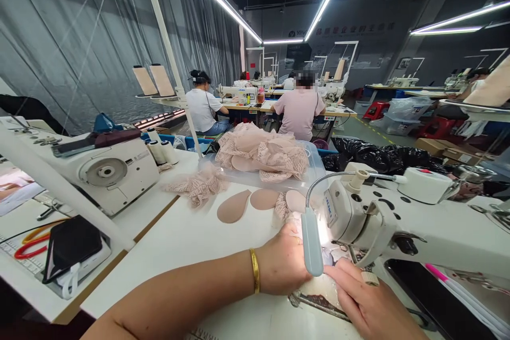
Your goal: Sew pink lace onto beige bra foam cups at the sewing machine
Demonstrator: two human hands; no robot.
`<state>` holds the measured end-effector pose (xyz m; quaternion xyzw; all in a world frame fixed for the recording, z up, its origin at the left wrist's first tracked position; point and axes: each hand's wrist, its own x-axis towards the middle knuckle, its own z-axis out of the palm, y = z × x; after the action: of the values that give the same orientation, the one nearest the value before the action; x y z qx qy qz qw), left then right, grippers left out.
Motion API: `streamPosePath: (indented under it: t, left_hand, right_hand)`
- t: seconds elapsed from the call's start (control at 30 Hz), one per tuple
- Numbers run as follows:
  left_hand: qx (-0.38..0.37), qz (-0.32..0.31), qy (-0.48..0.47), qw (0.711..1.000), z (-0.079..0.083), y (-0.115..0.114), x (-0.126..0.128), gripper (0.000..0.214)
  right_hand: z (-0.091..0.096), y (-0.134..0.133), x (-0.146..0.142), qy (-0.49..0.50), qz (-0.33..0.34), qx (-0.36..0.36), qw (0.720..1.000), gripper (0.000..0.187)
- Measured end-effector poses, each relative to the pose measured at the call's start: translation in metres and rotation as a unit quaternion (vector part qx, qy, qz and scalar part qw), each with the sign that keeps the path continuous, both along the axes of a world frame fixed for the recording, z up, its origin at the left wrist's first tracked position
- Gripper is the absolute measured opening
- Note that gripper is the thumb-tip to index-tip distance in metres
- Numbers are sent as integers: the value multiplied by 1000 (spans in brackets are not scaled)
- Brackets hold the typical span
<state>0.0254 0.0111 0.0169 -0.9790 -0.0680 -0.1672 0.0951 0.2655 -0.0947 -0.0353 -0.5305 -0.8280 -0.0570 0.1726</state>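
Note:
My left hand [282, 261], with a gold bracelet at the wrist, rests beside the needle area of a white sewing machine [350, 212]. A grey lamp head [313, 247] hides its fingertips, so I cannot tell what they hold. Pale lace [295, 217] lies brightly lit just beyond that hand. From the right, my right hand [368, 297] reaches over the machine bed with its fingers stretched out towards the needle area. One finger wears a wide whitish ring or band [370, 278]. Beyond my hands lie beige bra cups [234, 207] and loose lace [199, 187].
A clear plastic bin [316, 162] heaped with beige lace pieces [263, 151] stands behind the table. A second machine [113, 170] is at left, near a black phone [74, 244]. Another dark phone [430, 297] lies right of my right hand. People sit at machines ahead.

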Motion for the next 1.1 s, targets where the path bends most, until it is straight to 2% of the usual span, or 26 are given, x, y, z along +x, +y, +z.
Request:
streamPosePath:
  t: [0.13, 0.23, 0.33, 0.4, 0.47, 0.53, 0.6, 0.73, 0.83, 0.97, 1.1]
  left_hand:
    - [-17, -23, 6, 1000, -4, 16, 2, 18]
    - [-45, -14, 21, 999, -10, 26, 3, 18]
    - [-81, -6, 23, 996, -2, 33, -1, 19]
    - [-94, 46, -10, 994, 11, 38, -4, 16]
    - [-92, 123, -62, 986, 23, 44, -7, 15]
    - [-96, 174, -76, 977, 30, 53, -5, 40]
    - [-136, 185, -40, 972, 30, 65, -1, 51]
    - [-225, 197, -3, 954, 25, 89, 7, 17]
    - [-262, 204, -31, 943, 32, 101, 1, 15]
    - [-298, 188, -66, 934, 51, 102, -21, 29]
    - [-309, 183, -119, 926, 65, 83, -44, 42]
  right_hand:
    - [-10, 0, -6, 10, -57, 47, 997, 42]
    - [-17, 1, -6, 1, -56, 59, 997, 42]
    - [-22, 3, -4, -16, -53, 58, 997, 44]
    - [-25, 3, -3, -20, -47, 62, 997, 45]
    - [-28, 4, -2, -18, -43, 64, 997, 45]
    - [-31, 5, -1, -16, -41, 62, 997, 43]
    - [-34, 6, 0, -13, -31, 66, 997, 40]
    - [-38, 9, 3, 6, -13, 69, 997, 37]
    - [-37, 8, 2, 17, -22, 60, 998, 37]
    - [-38, 7, 0, 29, -32, 40, 998, 37]
    - [-34, 9, 0, 34, -26, 24, 999, 37]
